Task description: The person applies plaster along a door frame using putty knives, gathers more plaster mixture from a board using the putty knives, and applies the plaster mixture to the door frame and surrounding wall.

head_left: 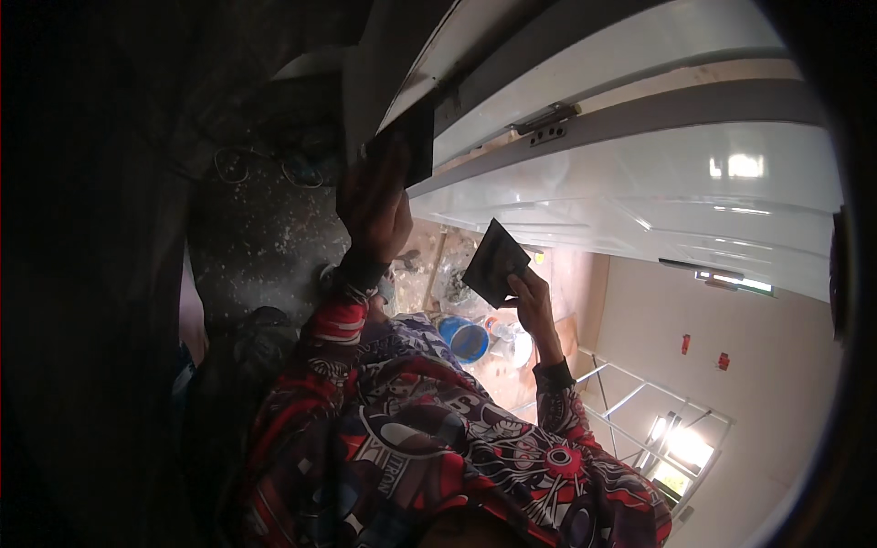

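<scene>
My left hand point(376, 203) is raised, its fingers closed on a dark flat putty spreader point(417, 144). That blade is at the dark, shadowed edge of the door frame point(416, 78); I cannot tell whether it touches. Lower and to the right, my right hand point(533, 300) pinches a second dark, square putty spreader point(493, 256) by its corner. This one is held in the air below the glossy white door point(630, 173), apart from the other. Shadow hides most of the left fingers.
A metal hinge point(548, 123) sits on the door's edge. Below my hands, a blue bucket point(464, 340) stands on the spattered floor. A metal scaffold frame point(639, 402) is at the right, by the pale wall point(767, 365). Cables point(265, 169) lie at the left.
</scene>
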Demonstrator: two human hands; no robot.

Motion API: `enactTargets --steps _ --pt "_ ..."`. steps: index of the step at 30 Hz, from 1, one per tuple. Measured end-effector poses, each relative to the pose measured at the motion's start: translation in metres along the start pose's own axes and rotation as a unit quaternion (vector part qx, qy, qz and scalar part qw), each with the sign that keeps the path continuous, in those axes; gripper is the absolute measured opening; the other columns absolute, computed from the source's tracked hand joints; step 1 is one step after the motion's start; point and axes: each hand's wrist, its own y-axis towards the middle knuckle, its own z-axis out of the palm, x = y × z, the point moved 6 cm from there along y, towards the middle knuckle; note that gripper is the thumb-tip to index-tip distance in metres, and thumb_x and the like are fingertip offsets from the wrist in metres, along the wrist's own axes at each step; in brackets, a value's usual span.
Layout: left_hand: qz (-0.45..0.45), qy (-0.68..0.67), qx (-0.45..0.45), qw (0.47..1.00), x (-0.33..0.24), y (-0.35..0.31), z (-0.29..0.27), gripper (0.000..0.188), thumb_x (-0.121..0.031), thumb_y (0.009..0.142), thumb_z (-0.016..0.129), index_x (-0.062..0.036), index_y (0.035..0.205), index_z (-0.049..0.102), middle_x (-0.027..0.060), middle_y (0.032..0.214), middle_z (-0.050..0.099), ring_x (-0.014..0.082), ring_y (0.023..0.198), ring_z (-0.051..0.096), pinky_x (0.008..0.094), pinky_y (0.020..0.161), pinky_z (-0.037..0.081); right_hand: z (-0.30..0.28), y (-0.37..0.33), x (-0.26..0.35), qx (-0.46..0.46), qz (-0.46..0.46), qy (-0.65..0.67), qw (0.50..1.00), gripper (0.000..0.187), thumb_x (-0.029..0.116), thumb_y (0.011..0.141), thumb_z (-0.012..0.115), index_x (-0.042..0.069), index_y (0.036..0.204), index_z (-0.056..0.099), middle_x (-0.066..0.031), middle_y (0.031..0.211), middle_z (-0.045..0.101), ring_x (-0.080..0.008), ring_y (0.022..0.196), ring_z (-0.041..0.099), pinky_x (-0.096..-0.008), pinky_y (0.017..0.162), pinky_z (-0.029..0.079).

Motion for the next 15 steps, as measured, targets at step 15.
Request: enactTargets --steps 15 --pt "0.053 0.044 0.084 0.994 -0.02 0.047 0.007 0.052 0.007 0.076 0.059 -0.005 0.127 0.064 0.0081 0.131 0.063 0.0251 0.088 0.051 0.0363 0.083 0.043 -0.001 0.0 -0.009 -0.009 -0.007 0.015 1.0 0.026 0.015 0.097 0.053 -0.006 0.111 0.06 -0.0075 0.088 0.064 -0.0138 0.077 0.065 -0.0301 0.06 0.061"
